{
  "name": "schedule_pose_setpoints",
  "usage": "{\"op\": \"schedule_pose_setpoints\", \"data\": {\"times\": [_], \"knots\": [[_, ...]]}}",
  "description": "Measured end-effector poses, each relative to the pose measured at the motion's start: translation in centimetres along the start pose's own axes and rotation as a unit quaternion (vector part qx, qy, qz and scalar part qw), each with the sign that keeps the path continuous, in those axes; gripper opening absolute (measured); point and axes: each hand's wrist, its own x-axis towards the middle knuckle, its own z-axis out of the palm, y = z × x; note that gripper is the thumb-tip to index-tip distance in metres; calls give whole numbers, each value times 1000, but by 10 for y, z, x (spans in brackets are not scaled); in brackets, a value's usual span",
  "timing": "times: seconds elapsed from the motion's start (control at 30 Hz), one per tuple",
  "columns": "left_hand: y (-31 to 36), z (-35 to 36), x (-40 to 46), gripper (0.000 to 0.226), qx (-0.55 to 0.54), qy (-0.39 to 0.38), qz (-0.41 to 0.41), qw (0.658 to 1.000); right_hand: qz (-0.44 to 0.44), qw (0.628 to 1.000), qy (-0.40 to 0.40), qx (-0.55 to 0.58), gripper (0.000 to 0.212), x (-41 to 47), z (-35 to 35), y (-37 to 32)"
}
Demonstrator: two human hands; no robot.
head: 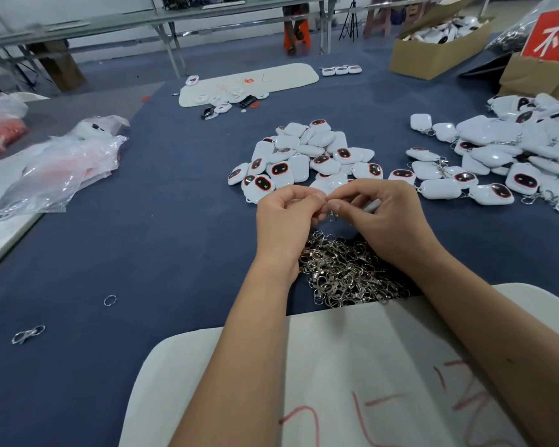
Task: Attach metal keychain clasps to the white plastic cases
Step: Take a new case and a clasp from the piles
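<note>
My left hand (286,208): fingers curled, tips pinching a small metal clasp (331,209) right where my two hands meet.
My right hand (384,214): fingers curled too, pinching the same clasp from the other side, with a bit of white case (373,205) peeking out under the fingers (I think it is a case, most of it is hidden).
Which way: the clasp sits between my hands, so both are just as close.
Clasp pile (346,269): on the blue table (158,237), just below my wrists.
Plain cases (304,156): a heap just past my fingers.
Done cases (504,156): a heap with rings on, off to my right.
Next: I think the ring must slip through the case's loop.
</note>
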Motion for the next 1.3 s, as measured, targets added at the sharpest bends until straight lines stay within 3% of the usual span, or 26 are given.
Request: {"op": "schedule_pose_setpoints", "data": {"times": [0.7, 0.93, 1.13, 1.3], "knots": [[-1, 3, 0, 18, 56, -103, 61, 991, 90, 986, -17, 136, 18, 5, -9, 1], [-4, 8, -1, 16, 119, -63, 119, 984, 84, 989, -14, 124, 17, 5, -9, 3], [-11, 8, -3, 13, 254, -11, 253, 933, 58, 996, -5, 73, 14, 4, -3, 0], [-13, 9, -4, 13, 256, 10, 289, 922, 51, 996, 5, 79, 11, 3, -4, -6]]}}
